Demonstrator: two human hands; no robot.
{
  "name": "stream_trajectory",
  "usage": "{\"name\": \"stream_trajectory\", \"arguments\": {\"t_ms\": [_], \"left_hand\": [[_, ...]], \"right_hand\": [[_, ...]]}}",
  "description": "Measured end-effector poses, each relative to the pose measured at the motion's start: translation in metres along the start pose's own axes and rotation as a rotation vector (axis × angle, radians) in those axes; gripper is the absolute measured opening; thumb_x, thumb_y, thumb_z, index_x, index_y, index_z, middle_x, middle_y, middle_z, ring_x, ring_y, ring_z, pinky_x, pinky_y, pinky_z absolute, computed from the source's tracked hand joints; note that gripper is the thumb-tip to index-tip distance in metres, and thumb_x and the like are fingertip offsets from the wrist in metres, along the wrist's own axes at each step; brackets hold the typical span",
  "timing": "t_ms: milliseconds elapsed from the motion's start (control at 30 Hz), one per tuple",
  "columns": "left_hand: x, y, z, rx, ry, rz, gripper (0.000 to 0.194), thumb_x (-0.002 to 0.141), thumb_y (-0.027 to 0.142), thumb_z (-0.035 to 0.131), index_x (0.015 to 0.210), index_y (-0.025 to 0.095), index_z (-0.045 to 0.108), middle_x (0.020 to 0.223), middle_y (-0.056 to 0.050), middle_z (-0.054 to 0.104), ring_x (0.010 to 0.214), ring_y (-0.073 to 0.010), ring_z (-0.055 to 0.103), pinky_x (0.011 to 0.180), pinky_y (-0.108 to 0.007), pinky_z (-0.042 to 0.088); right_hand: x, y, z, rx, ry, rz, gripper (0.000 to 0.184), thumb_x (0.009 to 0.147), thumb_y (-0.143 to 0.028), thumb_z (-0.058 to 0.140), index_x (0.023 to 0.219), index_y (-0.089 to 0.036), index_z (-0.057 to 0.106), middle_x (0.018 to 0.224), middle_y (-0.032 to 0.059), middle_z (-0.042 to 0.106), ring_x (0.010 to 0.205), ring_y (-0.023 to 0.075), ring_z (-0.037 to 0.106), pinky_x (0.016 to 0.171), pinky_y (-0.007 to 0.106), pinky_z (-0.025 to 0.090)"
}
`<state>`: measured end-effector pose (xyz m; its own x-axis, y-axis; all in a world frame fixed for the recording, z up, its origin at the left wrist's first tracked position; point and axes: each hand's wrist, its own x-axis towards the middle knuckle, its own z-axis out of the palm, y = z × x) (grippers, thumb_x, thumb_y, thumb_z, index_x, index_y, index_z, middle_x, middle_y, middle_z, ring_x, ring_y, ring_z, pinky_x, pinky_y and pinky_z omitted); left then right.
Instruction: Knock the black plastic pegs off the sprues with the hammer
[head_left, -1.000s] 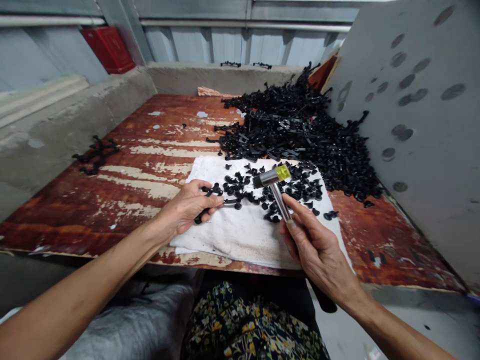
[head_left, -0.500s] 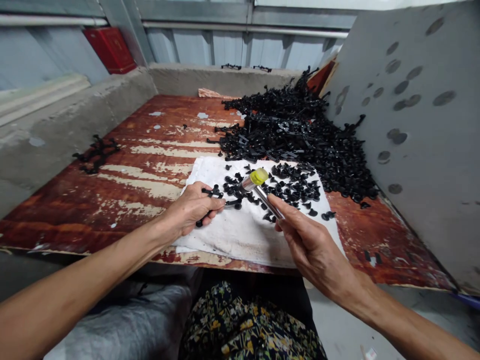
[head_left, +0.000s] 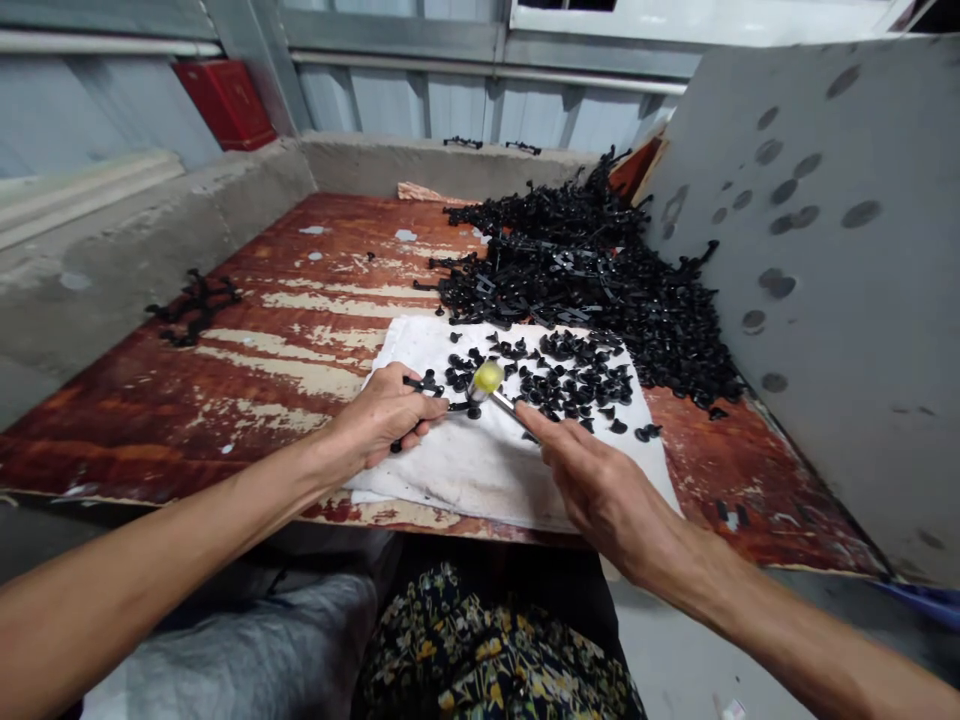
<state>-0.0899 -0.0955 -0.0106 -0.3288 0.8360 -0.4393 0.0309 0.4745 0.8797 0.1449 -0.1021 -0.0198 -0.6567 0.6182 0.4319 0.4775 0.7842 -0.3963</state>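
My left hand [head_left: 397, 410] is closed on a black branched plastic part [head_left: 424, 382], whose arms stick out past the fingers over the white cloth [head_left: 480, 470]. In my right hand [head_left: 592, 475] is a small metal-handled hammer [head_left: 487, 380] with a yellow-green face on its head. The hammer head is at the right-hand tip of the black part; whether it touches cannot be told. Several small round black plastic pieces [head_left: 577, 385] lie loose on the cloth, behind and right of the hammer.
A big heap of black plastic parts [head_left: 562, 260] covers the back right of the worn red-brown table [head_left: 300, 300], beside an upright grey panel [head_left: 817, 290]. More black branched parts [head_left: 195, 305] lie at the left edge. A red box [head_left: 226, 105] stands on the concrete ledge.
The hammer head has come down and to the left, from above the cloth to the tip of the black part. My left hand has stayed nearly still.
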Motion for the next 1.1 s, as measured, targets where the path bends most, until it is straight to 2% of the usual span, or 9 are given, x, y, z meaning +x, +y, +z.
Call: {"name": "stream_trajectory", "arguments": {"t_ms": [167, 333, 433, 500, 600, 733, 900, 1000, 1100], "left_hand": [[0.002, -0.003, -0.001, -0.023, -0.032, 0.012, 0.033, 0.074, 0.001, 0.065, 0.088, 0.02, 0.042, 0.048, 0.003, 0.056, 0.033, -0.0075, 0.04, 0.03, -0.016, 0.023], [0.003, -0.005, -0.001, 0.008, -0.014, 0.015, 0.035, 0.071, 0.0, 0.067, 0.085, 0.021, 0.042, 0.047, 0.003, 0.056, 0.035, -0.0081, 0.043, 0.03, -0.016, 0.022], [0.006, -0.007, -0.002, 0.026, -0.026, 0.014, 0.034, 0.07, 0.003, 0.068, 0.084, 0.021, 0.043, 0.049, 0.003, 0.056, 0.034, -0.0077, 0.042, 0.03, -0.017, 0.023], [0.008, -0.009, -0.003, 0.035, -0.038, 0.014, 0.032, 0.07, 0.005, 0.068, 0.083, 0.021, 0.043, 0.05, 0.003, 0.057, 0.033, -0.0074, 0.041, 0.03, -0.018, 0.023], [0.011, -0.012, -0.006, 0.053, -0.044, 0.026, 0.031, 0.069, 0.005, 0.069, 0.08, 0.021, 0.044, 0.05, 0.002, 0.058, 0.035, -0.0078, 0.043, 0.03, -0.018, 0.023], [0.011, -0.013, -0.004, 0.063, -0.06, 0.052, 0.028, 0.07, 0.008, 0.069, 0.079, 0.02, 0.045, 0.048, 0.003, 0.055, 0.034, -0.0077, 0.042, 0.031, -0.018, 0.024], [0.002, -0.003, 0.0, 0.077, -0.045, 0.009, 0.033, 0.067, 0.007, 0.071, 0.082, 0.02, 0.046, 0.049, 0.003, 0.056, 0.037, -0.0087, 0.044, 0.034, -0.019, 0.026], [0.015, 0.012, -0.023, 0.132, 0.039, 0.053, 0.036, 0.063, 0.01, 0.074, 0.088, 0.02, 0.05, 0.049, 0.003, 0.058, 0.038, -0.0106, 0.045, 0.036, -0.02, 0.029], [0.047, 0.042, -0.079, 0.293, 0.25, 0.246, 0.029, 0.058, 0.019, 0.076, 0.078, 0.02, 0.055, 0.048, 0.002, 0.058, 0.043, -0.0146, 0.052, 0.04, -0.023, 0.03]], "right_hand": [[0.0, -0.007, -0.004, 0.096, 0.163, -0.008, 0.068, 0.09, -0.001, 0.039, 0.153, -0.025, 0.031, 0.098, 0.0077, 0.065, 0.078, 0.0158, 0.062, 0.07, 0.028, 0.057], [-0.001, -0.001, 0.001, 0.079, 0.025, -0.018, 0.063, 0.088, -0.003, 0.039, 0.147, -0.024, 0.043, 0.087, 0.0058, 0.067, 0.063, 0.0143, 0.06, 0.058, 0.026, 0.057], [-0.002, 0.0, 0.003, 0.099, 0.105, 0.02, 0.069, 0.089, -0.003, 0.039, 0.154, -0.027, 0.031, 0.103, 0.0084, 0.068, 0.08, 0.0169, 0.064, 0.072, 0.032, 0.059], [-0.004, 0.001, 0.004, 0.091, 0.129, 0.025, 0.073, 0.089, -0.003, 0.039, 0.156, -0.028, 0.025, 0.1, 0.008, 0.068, 0.076, 0.0175, 0.063, 0.069, 0.032, 0.059], [-0.007, 0.004, 0.009, 0.072, 0.037, 0.019, 0.072, 0.086, -0.002, 0.039, 0.153, -0.029, 0.034, 0.089, 0.0062, 0.067, 0.066, 0.0162, 0.061, 0.061, 0.03, 0.058], [-0.009, 0.004, 0.012, 0.092, 0.09, 0.066, 0.07, 0.087, -0.003, 0.039, 0.153, -0.025, 0.032, 0.103, 0.0114, 0.067, 0.079, 0.0187, 0.064, 0.07, 0.036, 0.059], [-0.006, 0.0, 0.007, 0.217, 0.001, 0.16, 0.052, 0.092, -0.013, 0.039, 0.141, -0.021, 0.052, 0.096, 0.0097, 0.07, 0.077, 0.017, 0.067, 0.076, 0.034, 0.059], [-0.011, 0.002, 0.005, 0.415, 0.214, 0.378, 0.043, 0.096, -0.027, 0.047, 0.138, -0.024, 0.055, 0.091, 0.0063, 0.069, 0.071, 0.0138, 0.065, 0.073, 0.029, 0.058], [-0.02, 0.009, 0.008, 0.613, 0.362, 0.624, 0.047, 0.092, -0.043, 0.056, 0.136, -0.026, 0.056, 0.079, 0.002, 0.063, 0.055, 0.0114, 0.057, 0.048, 0.022, 0.05]]}}
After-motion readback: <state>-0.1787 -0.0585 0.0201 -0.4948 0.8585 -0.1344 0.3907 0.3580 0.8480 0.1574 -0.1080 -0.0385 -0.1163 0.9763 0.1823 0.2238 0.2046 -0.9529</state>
